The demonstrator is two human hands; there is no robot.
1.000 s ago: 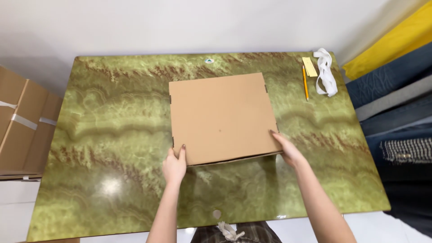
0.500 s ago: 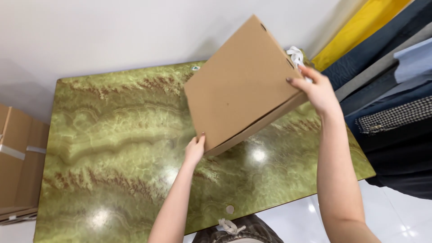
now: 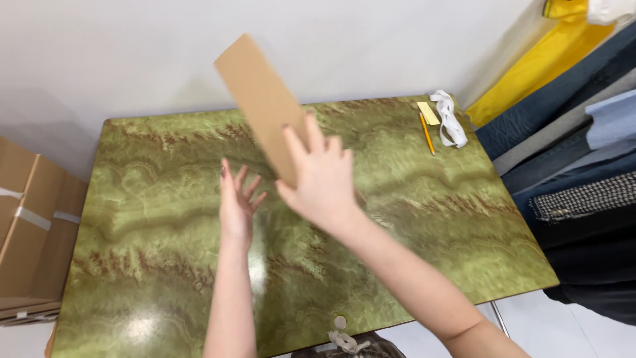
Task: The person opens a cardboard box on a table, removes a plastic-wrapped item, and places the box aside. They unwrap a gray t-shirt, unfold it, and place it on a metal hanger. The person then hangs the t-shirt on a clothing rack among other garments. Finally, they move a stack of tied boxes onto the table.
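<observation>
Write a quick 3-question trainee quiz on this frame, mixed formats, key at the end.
1. True or false: the flat cardboard piece lies flat on the green marble table.
2. Which hand grips the cardboard? A) left hand B) right hand C) both
3. Fill in: beside the white strap at the table's far right corner lies a yellow ____.

Key: 1 false, it is raised and tilted; 2 B; 3 pencil.

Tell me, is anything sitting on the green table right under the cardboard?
Nothing visible. The right hand holds the flat cardboard up over bare green table. The pencil, yellow note and white strap lie off at the far right corner.
</observation>
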